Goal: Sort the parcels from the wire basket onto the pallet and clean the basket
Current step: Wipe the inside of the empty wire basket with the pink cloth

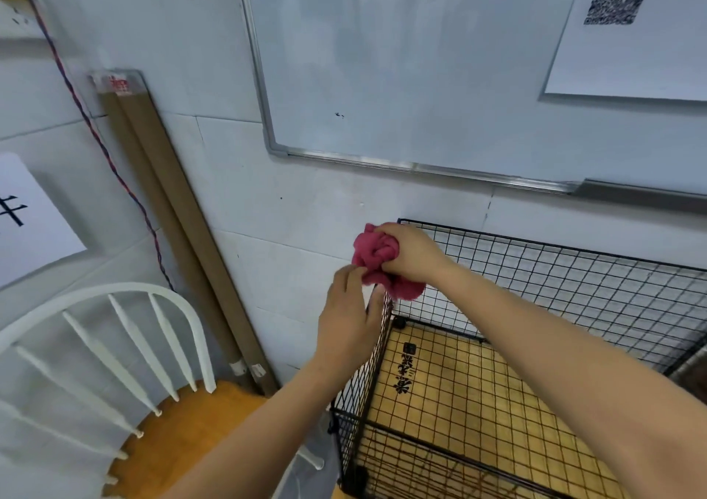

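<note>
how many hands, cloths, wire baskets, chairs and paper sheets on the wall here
hands: 2, left hand and right hand
red cloth: 1
wire basket: 1
white chair: 1
paper sheets: 2, QR sheet and lettered sheet
total: 7

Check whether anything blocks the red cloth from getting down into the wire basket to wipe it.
Nothing visible does. The right hand grips the red cloth above the wire basket at its far left corner; the top is open and only a yellow mat shows inside.
</note>
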